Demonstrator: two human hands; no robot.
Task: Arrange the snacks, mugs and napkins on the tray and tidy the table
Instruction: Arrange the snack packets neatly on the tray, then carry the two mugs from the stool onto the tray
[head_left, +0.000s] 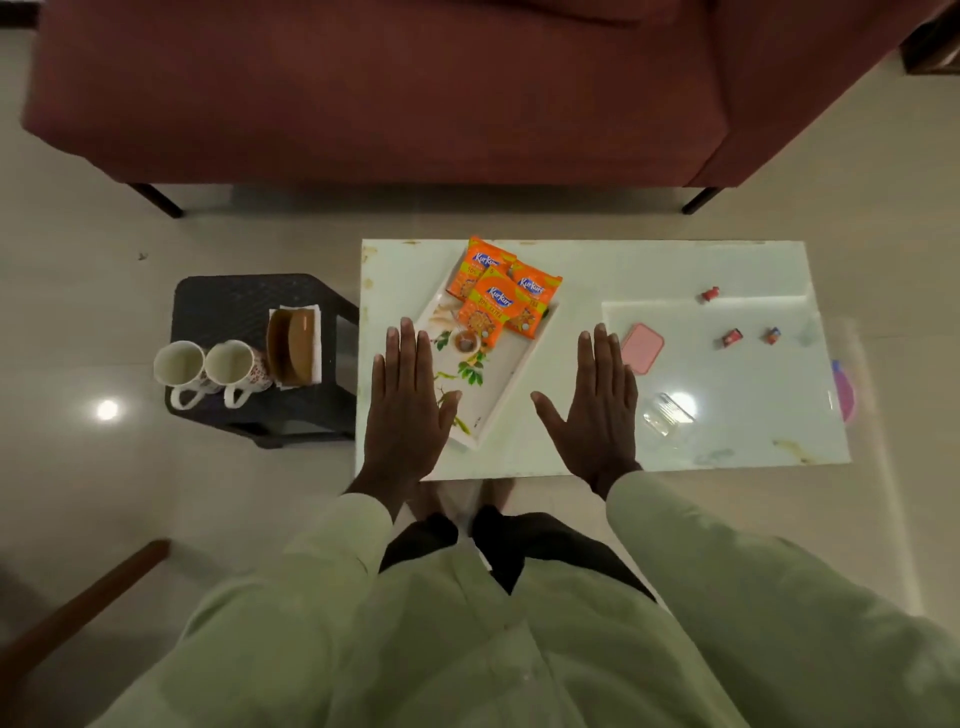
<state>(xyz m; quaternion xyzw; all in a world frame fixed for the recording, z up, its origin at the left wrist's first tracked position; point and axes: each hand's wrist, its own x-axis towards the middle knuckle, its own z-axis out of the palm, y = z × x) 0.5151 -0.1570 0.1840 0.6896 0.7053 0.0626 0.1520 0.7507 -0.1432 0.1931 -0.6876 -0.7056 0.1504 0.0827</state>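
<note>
The two mugs (213, 370) sit side by side at the near-left corner of the dark stool (249, 312), handles toward the person, and right beside them at the stool's right edge stands the napkin holder (292, 347) with white napkins under it. All of that lies off to the left of the left hand (408, 410), so the left hand is clearly the nearer one for the fetch. The tray (498, 384) runs diagonally across the table's left end, long axis from near-left to far-right, and three orange snack packets (501, 299) are already piled at its far end; its near end is bare. Left hand flat over the tray's near corner, fingers straight and together, holding nothing. Right hand (597, 410) flat near the table's near edge, thumb spread, empty too. Small red sweets (731, 338), a pink case (643, 347) and a clear box (667, 413) lie scattered to the right
</note>
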